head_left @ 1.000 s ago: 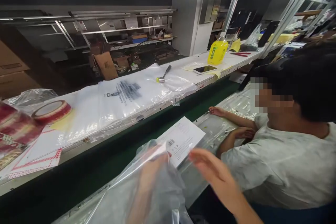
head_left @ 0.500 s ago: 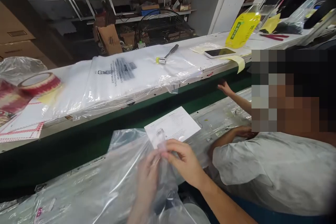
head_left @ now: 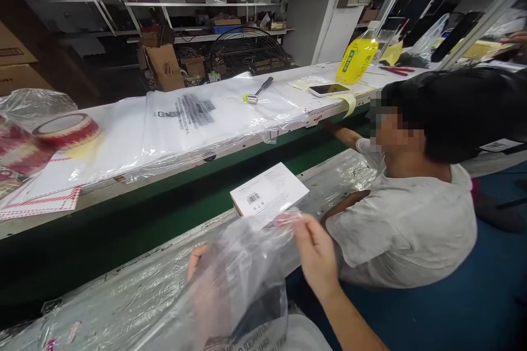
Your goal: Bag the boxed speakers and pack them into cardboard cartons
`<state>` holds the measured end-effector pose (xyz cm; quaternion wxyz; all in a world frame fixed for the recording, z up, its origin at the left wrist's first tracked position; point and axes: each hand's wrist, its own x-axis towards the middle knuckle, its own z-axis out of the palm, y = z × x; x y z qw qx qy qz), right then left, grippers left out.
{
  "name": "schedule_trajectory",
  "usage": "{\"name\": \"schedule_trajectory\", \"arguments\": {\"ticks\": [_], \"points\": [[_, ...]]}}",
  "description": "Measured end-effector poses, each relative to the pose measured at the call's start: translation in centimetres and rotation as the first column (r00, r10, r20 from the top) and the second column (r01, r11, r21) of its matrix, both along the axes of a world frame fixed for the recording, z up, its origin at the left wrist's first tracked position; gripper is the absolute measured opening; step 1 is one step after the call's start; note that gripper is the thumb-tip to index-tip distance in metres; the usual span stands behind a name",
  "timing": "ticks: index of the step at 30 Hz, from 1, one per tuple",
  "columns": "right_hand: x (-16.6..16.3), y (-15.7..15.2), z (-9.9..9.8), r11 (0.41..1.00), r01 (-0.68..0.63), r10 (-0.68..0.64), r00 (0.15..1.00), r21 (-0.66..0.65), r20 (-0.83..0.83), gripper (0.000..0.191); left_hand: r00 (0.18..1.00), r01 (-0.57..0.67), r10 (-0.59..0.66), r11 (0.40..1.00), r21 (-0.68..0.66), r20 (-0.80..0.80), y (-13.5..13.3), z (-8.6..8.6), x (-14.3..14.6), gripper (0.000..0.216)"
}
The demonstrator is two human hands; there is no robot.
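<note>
My right hand (head_left: 315,249) pinches the upper edge of a clear plastic bag (head_left: 242,269) and holds it up at the lower middle. My left hand (head_left: 203,290) is inside or behind the same bag, seen through the film, its fingers gripping the plastic. Something dark shows low inside the bag; I cannot make out what. Just beyond the bag a white box (head_left: 269,193) with a barcode label lies on the plastic-covered near bench (head_left: 123,307).
A seated person in a grey shirt (head_left: 407,219) works close on the right, one arm reaching to the green belt (head_left: 164,203). The far bench holds a stack of printed bags (head_left: 185,120), a hammer (head_left: 257,92), a phone (head_left: 329,89), a yellow bottle (head_left: 356,57) and tape rolls (head_left: 66,129).
My hands have drawn apart, spreading the bag's mouth: the right moved right and up, the left sank lower. The white box now lies clear of the bag. The neighbour has leaned further away.
</note>
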<state>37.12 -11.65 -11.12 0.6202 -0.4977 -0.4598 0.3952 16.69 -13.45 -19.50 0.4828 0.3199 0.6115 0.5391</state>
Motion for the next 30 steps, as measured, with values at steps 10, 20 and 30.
{"name": "schedule_trajectory", "arguments": {"ticks": [10,20,30], "points": [[5.4,3.5,1.1,0.855,-0.514,0.515,0.857,-0.073,-0.001,0.048,0.927,0.371,-0.329,0.877,0.306,-0.179,3.3,6.0,-8.9,0.059],[9.7,3.5,3.0,0.728,-0.473,0.640,0.207,-0.496,0.740,0.037,-0.010,0.963,-0.980,-0.063,-0.261,0.198,6.7,7.3,-1.3,0.047],[16.3,6.0,-0.4,0.885,-0.310,0.462,0.493,-0.348,0.737,0.009,0.115,0.986,-0.947,0.146,0.083,0.300,10.1,-1.2,1.3,0.034]]}}
